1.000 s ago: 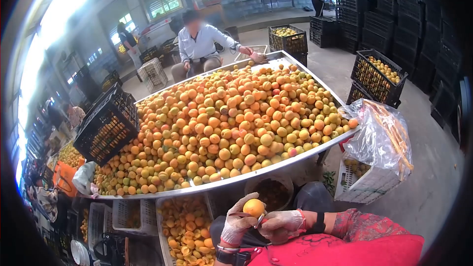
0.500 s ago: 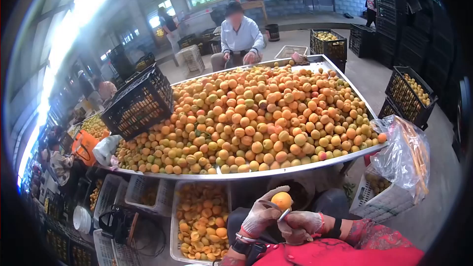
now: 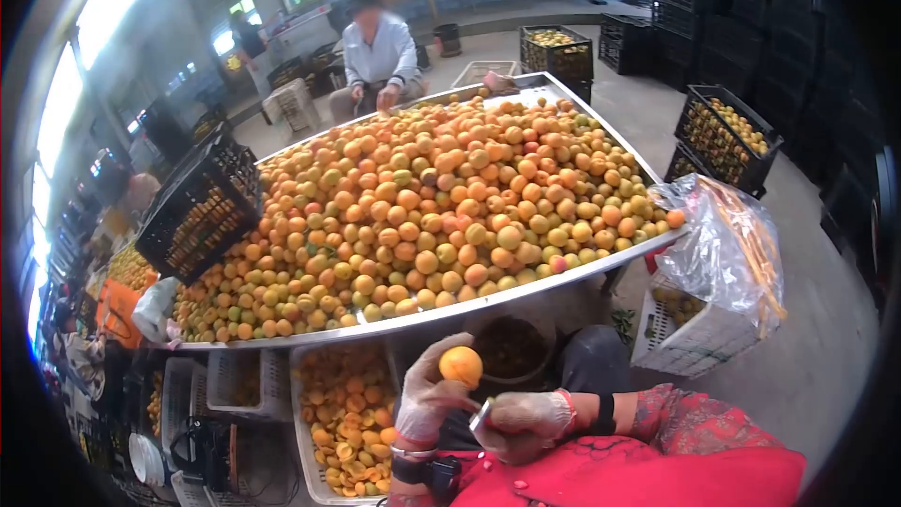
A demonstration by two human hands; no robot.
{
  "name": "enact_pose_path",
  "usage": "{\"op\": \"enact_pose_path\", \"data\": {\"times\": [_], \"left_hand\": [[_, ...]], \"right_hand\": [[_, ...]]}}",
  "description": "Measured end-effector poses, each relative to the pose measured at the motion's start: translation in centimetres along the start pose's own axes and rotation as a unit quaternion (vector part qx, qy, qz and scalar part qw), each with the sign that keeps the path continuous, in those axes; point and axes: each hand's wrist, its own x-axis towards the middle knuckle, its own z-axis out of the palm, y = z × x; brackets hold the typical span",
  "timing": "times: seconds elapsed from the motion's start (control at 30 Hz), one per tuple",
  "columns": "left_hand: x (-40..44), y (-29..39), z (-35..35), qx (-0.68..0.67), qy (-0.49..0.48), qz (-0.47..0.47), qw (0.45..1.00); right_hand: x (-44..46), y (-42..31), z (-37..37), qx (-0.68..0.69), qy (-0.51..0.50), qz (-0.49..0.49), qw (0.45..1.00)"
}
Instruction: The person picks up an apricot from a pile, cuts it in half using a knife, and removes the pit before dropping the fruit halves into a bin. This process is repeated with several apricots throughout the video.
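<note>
1. Head view: clock positions are read from the middle of the frame.
2. Left hand (image 3: 427, 394), in an off-white knit glove stained brownish, is at 6 o'clock. Fingers are grasping a round yellow-orange fruit (image 3: 461, 367), which is held up clear of the tabletop.
3. Right hand (image 3: 526, 421), in a similar off-white glove, is at 5 to 6 o'clock. Fingers are clenched round a small silver metal tool (image 3: 482, 413); its exact form is too small to tell. The tool sits just below the fruit, apart from it.
4. Beyond the hands, a pale, metal-rimmed tabletop (image 3: 530, 94) bears a wide heap of round orange-yellow fruit (image 3: 441, 216) across the centre.
5. At 7 o'clock, a white plastic crate (image 3: 302, 441) contains cut orange fruit pieces (image 3: 352, 432).
6. Between 5 and 6 o'clock, a round tub with dark contents (image 3: 511, 345) stands just beyond the hands; the contents cannot be identified.
7. At 9 o'clock, a black slatted plastic crate (image 3: 202, 202) is tilted against the heap.
8. Between 3 and 4 o'clock, a clear crumpled plastic bag (image 3: 723, 244) drapes over a white slatted crate (image 3: 704, 343).
9. At 11 o'clock, a co-worker in a pale jacket (image 3: 378, 52) sits at the far edge, both hands near the fruit.
</note>
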Motion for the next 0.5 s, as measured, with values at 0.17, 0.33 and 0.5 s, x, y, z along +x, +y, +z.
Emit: {"op": "enact_pose_path", "data": {"times": [0.17,0.33,0.5], "left_hand": [[0.6,-3.0,0.1,-0.087,-0.001,0.056,0.995],[0.1,-4.0,0.2,-0.101,-0.038,0.02,0.994],[0.0,-5.0,1.1,-0.122,-0.022,0.002,0.992]], "right_hand": [[-0.8,-4.3,0.5,-0.195,0.37,-0.124,0.9],[-1.6,-4.2,-3.0,-0.368,0.401,-0.199,0.815],[-0.7,-4.4,-3.4,-0.587,0.312,-0.166,0.729]]}}
